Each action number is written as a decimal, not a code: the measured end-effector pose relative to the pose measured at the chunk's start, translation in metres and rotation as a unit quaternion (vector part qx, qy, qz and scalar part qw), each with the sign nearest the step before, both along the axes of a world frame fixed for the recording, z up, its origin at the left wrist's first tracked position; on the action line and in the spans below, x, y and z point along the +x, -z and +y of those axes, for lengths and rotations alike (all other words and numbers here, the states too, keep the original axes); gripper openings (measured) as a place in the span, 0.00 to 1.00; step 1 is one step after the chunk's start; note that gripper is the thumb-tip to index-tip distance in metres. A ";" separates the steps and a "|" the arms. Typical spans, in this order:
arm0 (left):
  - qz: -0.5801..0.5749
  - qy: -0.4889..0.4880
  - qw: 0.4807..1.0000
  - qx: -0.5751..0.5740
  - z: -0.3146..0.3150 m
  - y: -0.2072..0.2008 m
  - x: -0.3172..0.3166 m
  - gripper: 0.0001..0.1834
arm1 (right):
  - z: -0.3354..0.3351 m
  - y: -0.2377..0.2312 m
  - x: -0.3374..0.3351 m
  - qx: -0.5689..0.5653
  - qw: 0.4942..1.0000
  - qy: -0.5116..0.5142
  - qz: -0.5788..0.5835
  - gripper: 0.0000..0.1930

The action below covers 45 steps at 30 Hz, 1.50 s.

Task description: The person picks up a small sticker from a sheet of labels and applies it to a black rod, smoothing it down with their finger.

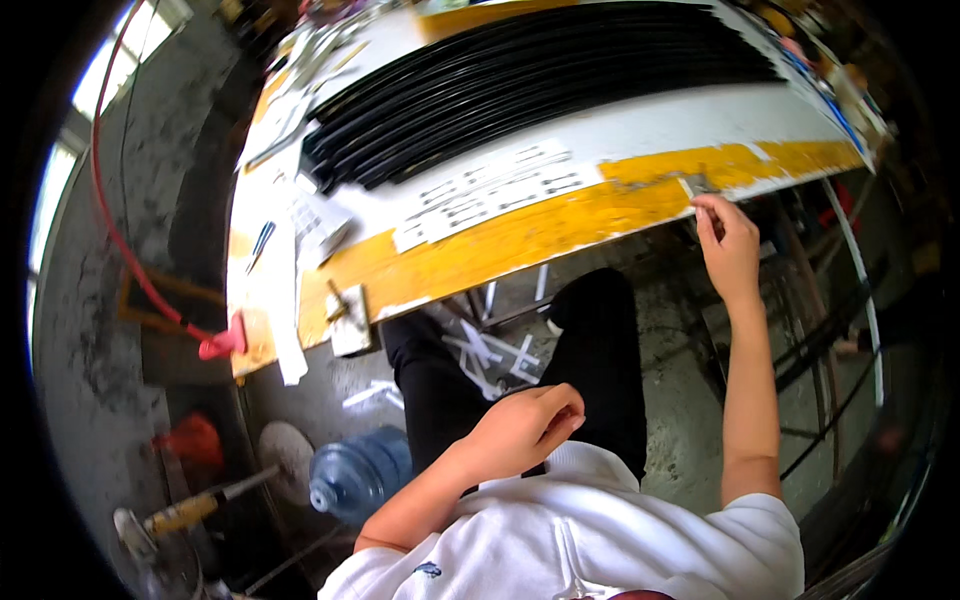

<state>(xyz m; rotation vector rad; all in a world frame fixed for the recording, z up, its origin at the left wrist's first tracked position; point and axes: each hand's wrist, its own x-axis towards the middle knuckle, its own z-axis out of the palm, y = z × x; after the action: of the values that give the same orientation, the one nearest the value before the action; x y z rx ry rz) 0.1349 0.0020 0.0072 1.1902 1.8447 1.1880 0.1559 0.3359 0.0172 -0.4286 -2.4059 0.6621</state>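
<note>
While the right hand (730,245), thumb and fingers drawn together, appears to pinch a small white strip (686,188) at the yellow edge (560,220) of the table (720,125), the left hand (525,425) curls loosely before the white shirt (500,540), its contents hidden. Judged light, thin and easily creased, the strip is best gripped by one end, clear of the printed sheets (480,205) and black tubes (550,80) beyond.
</note>
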 end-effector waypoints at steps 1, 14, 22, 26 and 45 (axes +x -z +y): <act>-0.001 -0.014 1.000 0.003 -0.004 0.001 -0.002 0.07 | -0.006 -0.007 -0.016 0.038 0.999 -0.030 -0.012 0.07; -0.025 -0.234 0.972 -0.017 -0.056 0.006 -0.034 0.03 | 0.039 -0.008 -0.215 0.335 0.927 -0.118 -0.117 0.18; 0.010 -0.239 0.971 0.015 -0.047 0.002 -0.064 0.05 | 0.039 0.005 -0.237 0.359 0.908 -0.124 -0.178 0.16; 0.072 -0.218 0.972 0.048 -0.032 -0.003 -0.079 0.08 | 0.034 0.007 -0.234 0.355 0.909 -0.121 -0.183 0.16; 0.542 -0.449 0.697 0.137 0.046 -0.029 -0.127 0.14 | 0.030 -0.052 -0.108 0.341 0.902 -0.244 -0.105 0.27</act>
<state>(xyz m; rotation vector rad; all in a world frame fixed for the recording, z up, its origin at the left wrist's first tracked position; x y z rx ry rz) 0.0083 0.0479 0.0359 1.2803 3.5544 1.3627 0.0479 0.3659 0.0693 0.4308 -2.7668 -0.0790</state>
